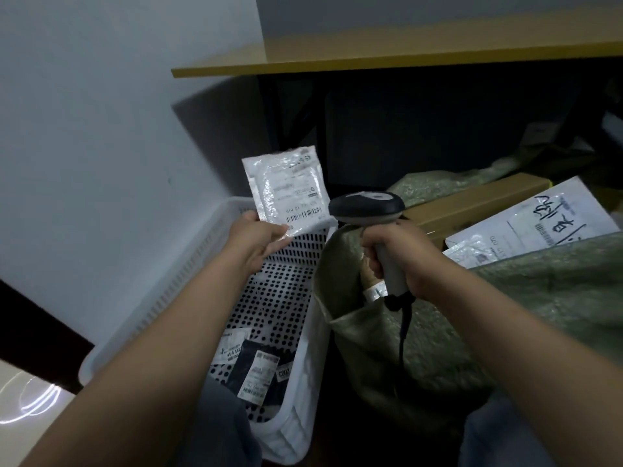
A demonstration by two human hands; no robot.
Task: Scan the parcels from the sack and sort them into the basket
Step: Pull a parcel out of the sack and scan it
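White parcel (286, 190): you are holding it up over the far end of the basket, label and barcode facing you and the scanner, so the code can be read before the parcel goes in.
Left hand (259, 239): you are pinching the parcel's lower corner between thumb and fingers, clear of the barcode. The arm is reaching forward above the basket.
Scanner (367, 207): you are pointing its dark head to the left, just beside the barcode edge. No beam shows in this dim light, so it may or may not be reading.
Right hand (397, 254): you are wrapping the fingers round the grey handle in a full fist, with the forearm crossing the sack and the cable hanging below.
Basket (168, 298): it is sitting under your left arm, with a few labelled parcels (256, 369) lying at its near end.
Sack (387, 348): it is gaping open beside the basket, beneath the scanner hand, so the next parcel is within reach.
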